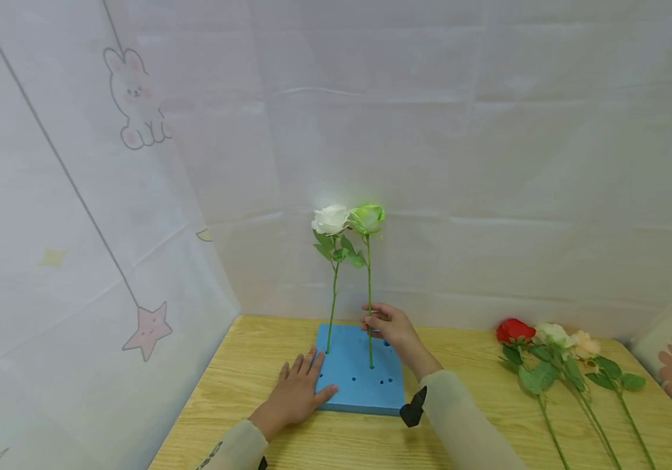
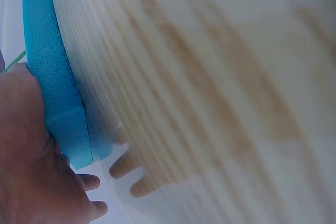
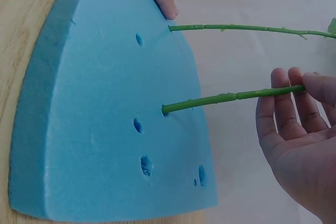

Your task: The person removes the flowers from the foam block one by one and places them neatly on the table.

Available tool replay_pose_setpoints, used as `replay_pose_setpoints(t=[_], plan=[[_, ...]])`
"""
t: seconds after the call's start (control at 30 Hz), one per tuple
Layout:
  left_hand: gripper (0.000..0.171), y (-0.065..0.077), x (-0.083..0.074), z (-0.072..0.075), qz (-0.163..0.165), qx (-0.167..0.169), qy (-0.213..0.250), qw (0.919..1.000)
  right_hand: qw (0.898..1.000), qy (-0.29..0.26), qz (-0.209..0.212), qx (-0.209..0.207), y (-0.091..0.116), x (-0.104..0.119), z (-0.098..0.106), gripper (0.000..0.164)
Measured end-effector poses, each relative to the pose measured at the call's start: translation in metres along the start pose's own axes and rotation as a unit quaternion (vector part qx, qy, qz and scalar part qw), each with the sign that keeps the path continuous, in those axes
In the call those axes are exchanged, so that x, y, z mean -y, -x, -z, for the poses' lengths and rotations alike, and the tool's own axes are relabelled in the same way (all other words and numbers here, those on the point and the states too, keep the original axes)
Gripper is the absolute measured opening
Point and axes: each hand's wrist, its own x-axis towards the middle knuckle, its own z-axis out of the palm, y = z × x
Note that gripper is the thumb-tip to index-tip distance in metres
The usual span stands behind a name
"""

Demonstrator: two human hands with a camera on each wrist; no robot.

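Observation:
A blue foam board [image 1: 362,396] with several holes lies flat on the table. My left hand [image 1: 296,393] rests on its left side, fingers spread; in the left wrist view that hand lies against the foam edge [image 2: 55,72]. A white rose [image 1: 330,220] with green leaves stands upright in a hole near the fingertips. Beside it is a green rose [image 1: 367,219], whose bloom overlaps the white one's leaves. My right hand [image 1: 396,331] pinches the green rose's stem [image 3: 210,100] between thumb and fingers, above the board. The stem's lower end sits in a hole.
On the wooden table [image 1: 465,391] to the right lie a red rose [image 1: 514,331], a cream rose [image 1: 553,334] and a peach flower [image 1: 584,344], stems toward the front. A pale cloth wall [image 1: 430,163] hangs behind, with another patterned one at the left.

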Motion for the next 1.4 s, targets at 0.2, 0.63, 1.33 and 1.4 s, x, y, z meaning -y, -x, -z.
replay_pose_setpoints(t=[0.2, 0.63, 1.33, 1.4], plan=[[0.089, 0.0, 0.0, 0.002, 0.003, 0.006, 0.0, 1.0, 1.0, -0.005, 0.005, -0.004, 0.001, 0.003, -0.001, 0.032], [0.092, 0.001, 0.0, 0.007, 0.007, 0.018, -0.009, 0.9998, 1.0, -0.011, 0.018, -0.011, 0.008, 0.023, -0.001, 0.03], [0.09, 0.003, -0.001, 0.01, 0.008, 0.027, 0.008, 0.9996, 0.999, -0.006, 0.037, 0.001, 0.028, 0.038, 0.011, 0.033], [0.091, 0.003, -0.001, 0.01, 0.009, 0.027, 0.005, 0.9996, 0.999, -0.003, 0.039, 0.004, 0.03, 0.037, 0.013, 0.034]])
